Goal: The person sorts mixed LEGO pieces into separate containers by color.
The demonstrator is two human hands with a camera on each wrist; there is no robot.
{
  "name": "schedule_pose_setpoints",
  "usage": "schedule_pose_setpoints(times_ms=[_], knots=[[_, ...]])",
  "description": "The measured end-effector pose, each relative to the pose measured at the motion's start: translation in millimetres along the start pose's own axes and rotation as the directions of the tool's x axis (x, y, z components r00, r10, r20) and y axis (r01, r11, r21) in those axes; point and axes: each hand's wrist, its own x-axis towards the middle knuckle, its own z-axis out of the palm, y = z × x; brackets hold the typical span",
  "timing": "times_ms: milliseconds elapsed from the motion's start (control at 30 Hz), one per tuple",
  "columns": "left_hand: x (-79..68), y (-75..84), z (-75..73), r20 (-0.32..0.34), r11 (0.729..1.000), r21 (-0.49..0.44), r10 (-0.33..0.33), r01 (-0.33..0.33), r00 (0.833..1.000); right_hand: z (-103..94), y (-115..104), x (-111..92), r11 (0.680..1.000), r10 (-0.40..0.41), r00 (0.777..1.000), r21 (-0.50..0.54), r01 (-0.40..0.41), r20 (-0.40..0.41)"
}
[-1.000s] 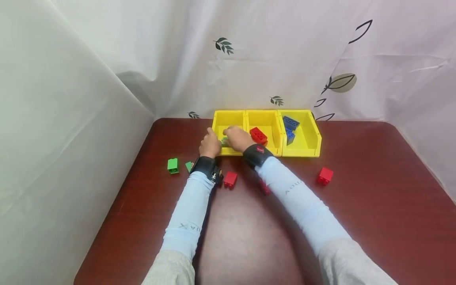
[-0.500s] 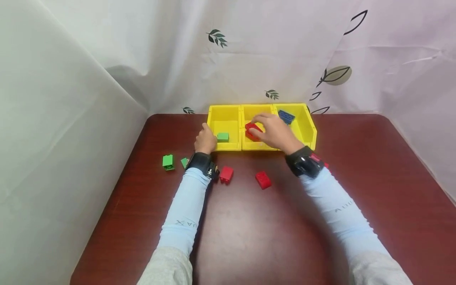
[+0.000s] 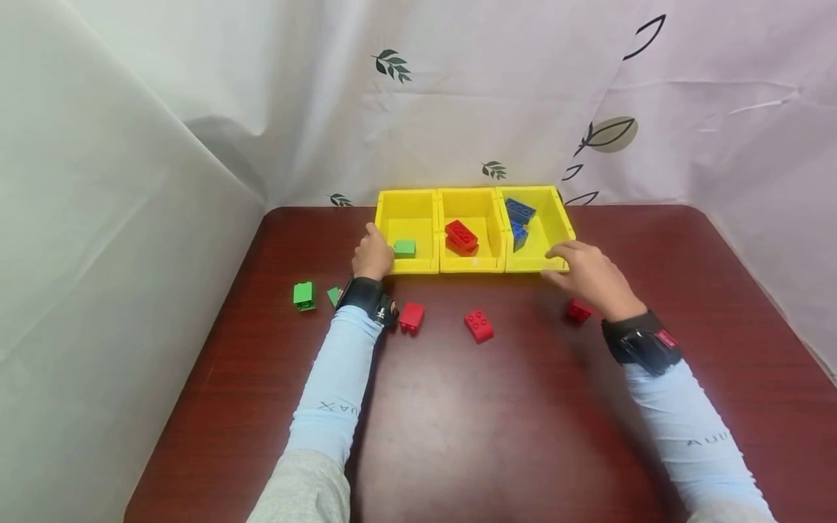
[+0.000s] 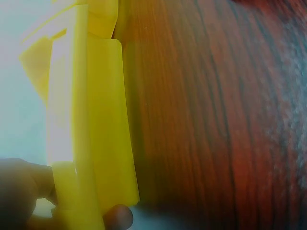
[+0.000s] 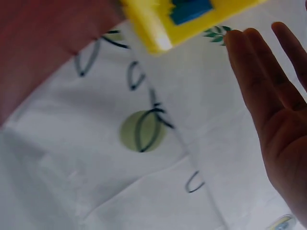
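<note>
Bins stand abreast, left hand gripping the leftmost, right hand loosely spread near a red brick.

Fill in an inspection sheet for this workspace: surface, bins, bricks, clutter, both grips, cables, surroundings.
Surface: reddish-brown table, wood-grained, glossy towards the near middle.
Bins: all yellow, side by side; left bin holds one green brick, middle bin red bricks, right bin blue bricks.
Loose on the table: three single red bricks, one upright green block, and a green piece partly hidden by the left wrist strap.
Clutter: nothing seen beyond these.
Left grip: bare hand, holding the left bin's edge.
Right grip: bare hand near the right bin's front corner, fingers extended, holding nothing.
Cables: nothing seen.
Surroundings: white sheeting, leaf-printed behind the table.
</note>
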Motion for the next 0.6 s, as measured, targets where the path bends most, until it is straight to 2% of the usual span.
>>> schedule_pose_setpoints(times_ms=[200, 367, 600], knots=[[1.4, 0.7, -0.6, -0.012, 1.0, 0.002, -0.004, 0.004, 1.0, 13.8, 29, -18, 0.999, 0.032, 0.998, -0.001, -0.032, 0.056], [0.2, 0.4, 0.5, -0.003, 1.0, -0.006, -0.005, 0.005, 1.0, 24.2, 44, -28, 0.998, 0.054, 0.996, 0.008, -0.054, 0.071], [-0.8, 1.4, 0.4, 0.002, 1.0, -0.003, -0.009, 0.009, 1.0, 37.4, 51, -36, 0.999, 0.028, 1.0, 0.014, -0.029, 0.009]])
